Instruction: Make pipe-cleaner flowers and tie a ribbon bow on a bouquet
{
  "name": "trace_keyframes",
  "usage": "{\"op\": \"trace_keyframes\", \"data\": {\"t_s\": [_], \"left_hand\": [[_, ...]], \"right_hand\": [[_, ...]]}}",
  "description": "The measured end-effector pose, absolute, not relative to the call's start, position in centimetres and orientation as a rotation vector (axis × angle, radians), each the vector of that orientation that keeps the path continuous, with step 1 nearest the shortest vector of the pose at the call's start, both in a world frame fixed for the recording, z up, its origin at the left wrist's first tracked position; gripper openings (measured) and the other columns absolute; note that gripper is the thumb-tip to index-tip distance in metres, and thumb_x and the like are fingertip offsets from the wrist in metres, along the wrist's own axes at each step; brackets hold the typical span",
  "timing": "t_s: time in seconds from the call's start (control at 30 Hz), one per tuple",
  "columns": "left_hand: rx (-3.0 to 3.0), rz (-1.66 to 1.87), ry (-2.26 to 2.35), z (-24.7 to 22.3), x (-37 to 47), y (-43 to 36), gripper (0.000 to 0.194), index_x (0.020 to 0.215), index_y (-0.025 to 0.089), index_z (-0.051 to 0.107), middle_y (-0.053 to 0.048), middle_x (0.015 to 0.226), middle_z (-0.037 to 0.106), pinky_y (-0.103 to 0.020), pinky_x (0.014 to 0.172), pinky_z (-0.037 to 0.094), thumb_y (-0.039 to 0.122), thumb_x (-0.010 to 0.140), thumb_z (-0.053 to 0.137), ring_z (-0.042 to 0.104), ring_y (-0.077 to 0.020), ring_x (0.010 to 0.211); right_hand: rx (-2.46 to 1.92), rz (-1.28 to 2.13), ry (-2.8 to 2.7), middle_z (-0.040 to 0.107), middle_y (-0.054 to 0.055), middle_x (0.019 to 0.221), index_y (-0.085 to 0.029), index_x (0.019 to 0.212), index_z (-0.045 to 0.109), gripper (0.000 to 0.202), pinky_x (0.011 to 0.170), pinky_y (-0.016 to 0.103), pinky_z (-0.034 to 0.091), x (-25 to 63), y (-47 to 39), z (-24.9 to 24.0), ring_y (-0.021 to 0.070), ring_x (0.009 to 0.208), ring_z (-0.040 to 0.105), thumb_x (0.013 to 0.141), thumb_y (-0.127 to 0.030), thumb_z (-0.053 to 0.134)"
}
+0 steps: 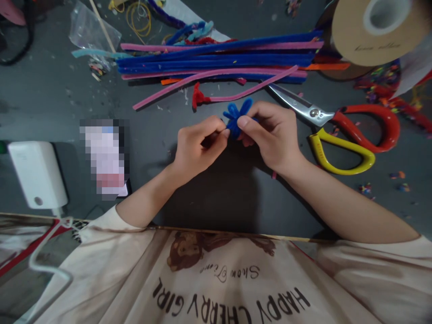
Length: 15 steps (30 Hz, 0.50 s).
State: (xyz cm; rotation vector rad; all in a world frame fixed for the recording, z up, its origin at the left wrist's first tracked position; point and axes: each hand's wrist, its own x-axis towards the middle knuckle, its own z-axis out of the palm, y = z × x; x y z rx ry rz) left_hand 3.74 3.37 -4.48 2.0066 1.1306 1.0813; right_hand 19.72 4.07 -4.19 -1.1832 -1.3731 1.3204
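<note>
Between my two hands is a blue pipe cleaner flower [234, 112] with several looped petals pointing up and away. My left hand [201, 143] pinches its left edge between thumb and forefinger. On the other side, my right hand [272, 135] grips it with the thumb across its front. The fingers cover its lower part. Just beyond lies a pink pipe cleaner with a red twisted end [200, 96]. Farther back is a bundle of blue and pink pipe cleaners [216, 60]. Scissors [315, 113] with a red and a yellow handle lie right of my right hand, blades toward the bundle.
A white power bank [38, 173] with a cable sits at the left, beside a blurred-out phone [124, 188]. A large ribbon spool [354, 33] stands at the back right. Colourful scraps [383, 81] lie near it. A plastic bag [91, 29] and yellow rubber bands [138, 20] are at the back left.
</note>
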Motion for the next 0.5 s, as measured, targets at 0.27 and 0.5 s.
{"op": "trace_keyframes", "data": {"t_s": [0.27,0.5], "left_hand": [[1.778,1.092,1.1,-4.6,3.6,3.2,0.024,0.068,0.02,0.051,0.005,0.055,0.049,-0.019,0.045,0.035,0.03,0.09,0.048,0.042,-0.0025,0.046],[1.537,1.23,1.179,-5.4,3.8,4.0,0.024,0.094,0.025,0.055,0.009,0.051,0.048,-0.015,0.041,0.037,0.047,0.085,0.054,0.047,-0.0011,0.04]], "right_hand": [[-1.071,1.448,-1.336,0.053,-0.005,0.054,-0.018,0.064,0.055,0.038,0.038,0.018,0.035,20.1,4.4,-5.0,0.0028,0.042,0.044,0.077,-0.052,0.064],[-0.945,1.614,-1.242,0.056,-0.004,0.058,-0.017,0.068,0.055,0.031,0.04,0.016,0.039,20.2,4.5,-5.2,0.0029,0.044,0.048,0.08,-0.045,0.064]]}}
